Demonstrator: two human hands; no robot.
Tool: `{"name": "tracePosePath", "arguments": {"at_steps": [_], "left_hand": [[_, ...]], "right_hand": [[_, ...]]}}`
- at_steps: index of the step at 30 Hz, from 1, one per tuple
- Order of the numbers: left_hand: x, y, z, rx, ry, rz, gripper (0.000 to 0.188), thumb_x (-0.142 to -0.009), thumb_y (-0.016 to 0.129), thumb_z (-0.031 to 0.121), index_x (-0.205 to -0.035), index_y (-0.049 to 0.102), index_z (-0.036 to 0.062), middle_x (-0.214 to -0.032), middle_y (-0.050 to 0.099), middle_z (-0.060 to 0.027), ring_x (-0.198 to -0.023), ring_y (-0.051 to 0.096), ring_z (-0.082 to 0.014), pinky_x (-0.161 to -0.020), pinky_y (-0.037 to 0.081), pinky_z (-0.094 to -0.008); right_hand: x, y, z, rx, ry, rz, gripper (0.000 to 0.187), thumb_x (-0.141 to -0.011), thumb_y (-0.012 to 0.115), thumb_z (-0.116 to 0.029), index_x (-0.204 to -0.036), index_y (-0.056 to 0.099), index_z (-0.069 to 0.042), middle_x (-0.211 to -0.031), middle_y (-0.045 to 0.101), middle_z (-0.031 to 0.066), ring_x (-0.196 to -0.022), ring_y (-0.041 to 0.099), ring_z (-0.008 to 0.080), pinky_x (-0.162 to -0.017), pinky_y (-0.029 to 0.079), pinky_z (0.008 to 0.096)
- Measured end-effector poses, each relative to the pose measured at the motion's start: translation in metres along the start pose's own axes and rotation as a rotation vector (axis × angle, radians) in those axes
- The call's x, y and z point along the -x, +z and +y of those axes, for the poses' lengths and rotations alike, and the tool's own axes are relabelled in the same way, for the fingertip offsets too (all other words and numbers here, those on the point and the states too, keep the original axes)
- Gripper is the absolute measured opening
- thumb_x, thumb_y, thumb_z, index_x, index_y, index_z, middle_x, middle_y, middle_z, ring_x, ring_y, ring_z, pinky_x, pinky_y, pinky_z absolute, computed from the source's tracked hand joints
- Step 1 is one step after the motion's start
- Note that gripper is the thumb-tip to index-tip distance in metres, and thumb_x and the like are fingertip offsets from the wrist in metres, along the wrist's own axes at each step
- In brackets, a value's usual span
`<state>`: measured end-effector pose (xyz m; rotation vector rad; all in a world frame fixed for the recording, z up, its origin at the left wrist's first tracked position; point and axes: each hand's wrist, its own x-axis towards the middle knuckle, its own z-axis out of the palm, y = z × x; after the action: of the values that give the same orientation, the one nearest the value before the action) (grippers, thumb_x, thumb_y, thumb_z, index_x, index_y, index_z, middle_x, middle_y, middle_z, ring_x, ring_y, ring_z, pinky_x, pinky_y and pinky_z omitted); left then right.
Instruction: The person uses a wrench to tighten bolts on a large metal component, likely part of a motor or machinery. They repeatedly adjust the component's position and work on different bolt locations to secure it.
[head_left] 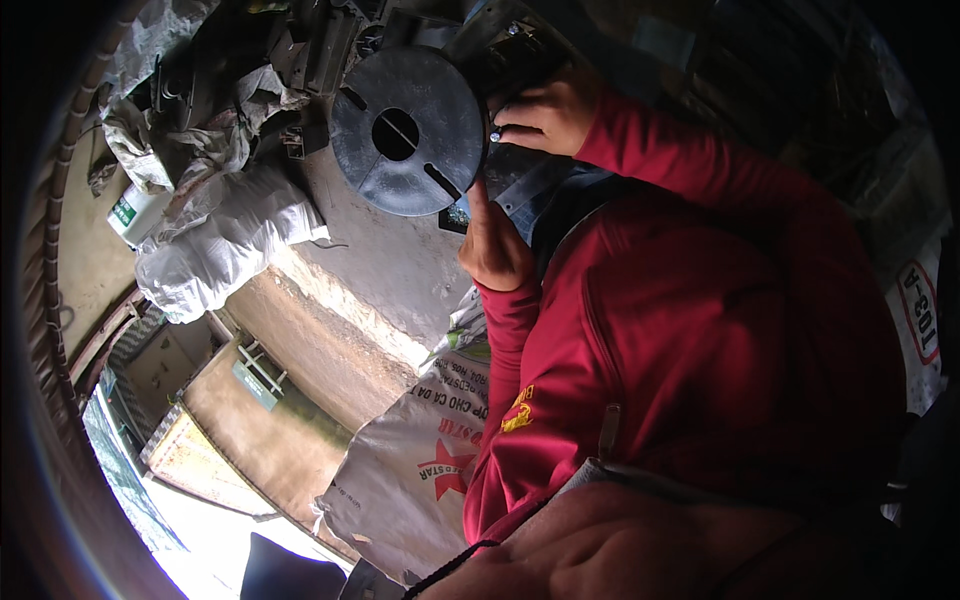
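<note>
Hands apart but near each other, both by the right side of a grey slotted disc [437,122]. Left hand [497,250]: one finger stretched to the disc's lower-right rim, looks like contact; other fingers curled, can't tell if they grip anything. Right hand [552,112]: fingers bent, just right of the disc, small shiny piece [495,136] at the fingertips; held or fixed, can't tell. Disc's support hidden.

Risks, my guess: disc tips or turns if pushed at the rim only; finger pinched under that edge; shiny piece lost if loose, dark area behind it.

Edges: right side tight, hands and dark clutter. Room looks widest below-left of the disc, over the concrete [375,262], bounded by a printed sack [385,500] below and a white plastic bundle [240,235] to the left. Metal parts [310,50] crowd the upper left. Farther off: white bottle [135,215], bright opening [205,515] lower left.
</note>
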<state>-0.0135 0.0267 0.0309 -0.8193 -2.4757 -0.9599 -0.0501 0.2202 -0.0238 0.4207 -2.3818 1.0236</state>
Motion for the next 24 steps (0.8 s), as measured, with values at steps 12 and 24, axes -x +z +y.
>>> {"name": "tracePosePath", "arguments": {"at_steps": [12,24], "left_hand": [[0.003,-0.004,-0.007,-0.008,0.012,-0.031,0.045,-0.093,0.050,-0.001,-0.137,0.045,-0.0053,-0.125,0.060,-0.0232,-0.082,0.067,-0.0164,-0.065,0.051,-0.0257],[0.003,-0.004,-0.005,-0.032,-0.115,-0.156,0.044,-0.093,0.052,0.000,-0.136,0.052,0.0082,-0.115,0.067,-0.0174,-0.066,0.062,-0.0090,-0.056,0.048,-0.0248]], "right_hand": [[0.000,0.000,-0.003,-0.015,0.032,0.015,0.017,-0.079,0.072,-0.024,-0.090,0.069,-0.012,-0.092,0.070,0.0026,-0.075,0.068,0.0213,-0.065,0.056,0.0327],[-0.003,-0.004,-0.001,-0.023,-0.007,-0.014,0.023,-0.076,0.075,-0.025,-0.094,0.068,-0.013,-0.075,0.066,0.0012,-0.065,0.066,0.0200,-0.059,0.054,0.0333]]}}
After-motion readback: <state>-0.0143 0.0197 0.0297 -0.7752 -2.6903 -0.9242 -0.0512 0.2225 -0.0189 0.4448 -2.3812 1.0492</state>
